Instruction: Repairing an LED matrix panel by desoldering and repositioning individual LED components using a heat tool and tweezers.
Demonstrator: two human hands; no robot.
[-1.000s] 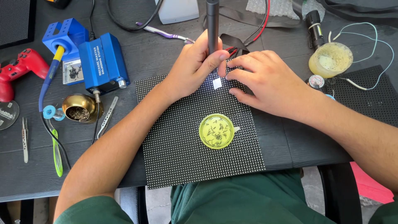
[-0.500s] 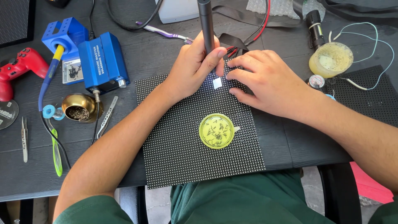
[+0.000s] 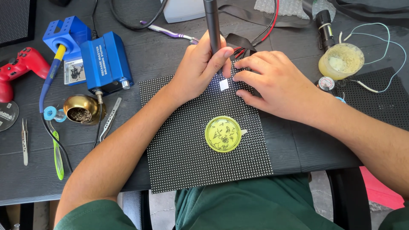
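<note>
On the dotted panel [image 3: 187, 145], my left hand [image 3: 198, 68] grips a dark tool [image 3: 211, 21] upright while my right hand [image 3: 272, 83] rests beside it, fingers loosely spread, holding nothing.

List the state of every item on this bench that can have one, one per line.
left hand: gripping the dark pen-shaped tool, upright, tip down on the dotted panel
right hand: flat on the panel, holding nothing
yellow-green lid: lying open-side up, small bits inside
brass bowl: holds dark wool
tweezers: lying unused
</note>
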